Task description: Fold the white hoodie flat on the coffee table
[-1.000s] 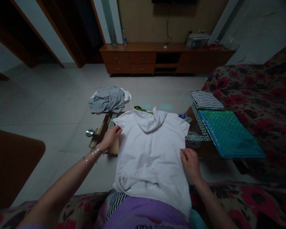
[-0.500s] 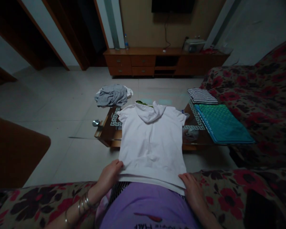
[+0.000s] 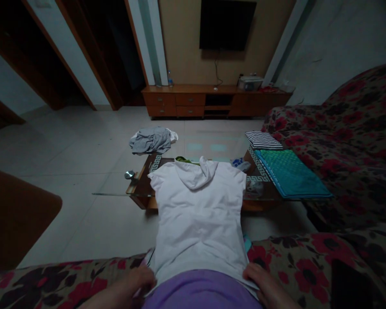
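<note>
A white short-sleeved hooded top [image 3: 201, 223] lies spread out, its hood end on the glass coffee table [image 3: 273, 189] and its hem drawn up to my lap. My left hand [image 3: 138, 279] is closed on the left corner of the hem, slightly blurred. At the opposite corner my right hand [image 3: 260, 277] grips the hem too, fingers curled over the cloth. Green fabric [image 3: 183, 160] shows inside the neck opening, by the hood [image 3: 196, 174].
A crumpled grey garment [image 3: 152, 140] lies at the table's far left. Folded teal cloth [image 3: 294, 174] and a striped cloth [image 3: 263, 140] lie at its right. A flowered sofa [image 3: 309, 268] is beneath me; a brown wooden piece [image 3: 19, 219] stands left.
Both hands have pulled the hem toward my body, so the top has slid nearer and off part of the table. My view has tilted up, showing more of the television.
</note>
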The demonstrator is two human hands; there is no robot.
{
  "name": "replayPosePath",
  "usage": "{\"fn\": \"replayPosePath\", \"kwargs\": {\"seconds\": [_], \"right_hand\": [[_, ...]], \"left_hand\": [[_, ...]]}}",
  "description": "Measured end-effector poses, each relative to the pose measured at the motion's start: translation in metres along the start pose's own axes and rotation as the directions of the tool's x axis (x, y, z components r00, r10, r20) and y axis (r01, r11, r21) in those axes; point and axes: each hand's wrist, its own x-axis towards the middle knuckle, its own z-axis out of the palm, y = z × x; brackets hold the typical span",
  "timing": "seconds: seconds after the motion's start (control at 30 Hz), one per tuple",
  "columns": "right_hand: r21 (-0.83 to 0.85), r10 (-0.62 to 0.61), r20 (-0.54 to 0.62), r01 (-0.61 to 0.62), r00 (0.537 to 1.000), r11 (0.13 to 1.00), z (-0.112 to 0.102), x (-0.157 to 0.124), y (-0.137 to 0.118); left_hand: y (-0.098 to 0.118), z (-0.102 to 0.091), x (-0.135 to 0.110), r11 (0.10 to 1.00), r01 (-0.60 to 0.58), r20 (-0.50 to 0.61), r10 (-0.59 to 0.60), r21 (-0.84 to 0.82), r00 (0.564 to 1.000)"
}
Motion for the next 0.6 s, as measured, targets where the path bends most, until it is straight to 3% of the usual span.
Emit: {"fn": "replayPosePath", "kwargs": {"seconds": [0.1, 0.2, 0.27, 0.33, 0.43, 0.5, 0.6], "right_hand": [[0.031, -0.039, 0.126, 0.036, 0.991, 0.999, -0.032, 0.002, -0.003], [-0.018, -0.077, 0.121, 0.080, 0.990, 0.997, -0.083, 0.042, -0.022], [-0.104, -0.146, -0.025, 0.143, 0.989, 0.984, -0.119, 0.093, -0.048], [-0.194, -0.243, -0.174, 0.209, 0.954, 0.959, -0.150, 0.156, -0.081], [-0.338, -0.293, -0.285, 0.190, 0.913, 0.922, -0.182, 0.251, -0.129], [-0.458, -0.234, -0.310, 0.071, 0.922, 0.886, -0.194, 0.303, -0.151], [-0.528, -0.242, -0.270, 0.066, 0.932, 0.847, -0.206, 0.357, -0.164]], "left_hand": [[0.009, -0.024, 0.022, 0.992, 0.050, -0.028, -0.054, -0.119, 0.998], [0.024, -0.064, 0.082, 0.990, -0.082, -0.271, 0.048, -0.117, 0.961], [0.035, -0.095, 0.138, 0.986, -0.159, -0.412, 0.124, -0.052, 0.903], [0.046, -0.126, 0.197, 0.968, -0.236, -0.525, 0.246, 0.087, 0.815], [0.060, -0.170, 0.275, 0.933, -0.176, -0.599, 0.339, 0.315, 0.725], [0.066, -0.191, 0.314, 0.904, -0.048, -0.611, 0.325, 0.424, 0.722], [0.069, -0.209, 0.349, 0.868, 0.061, -0.583, 0.278, 0.493, 0.763]]}}
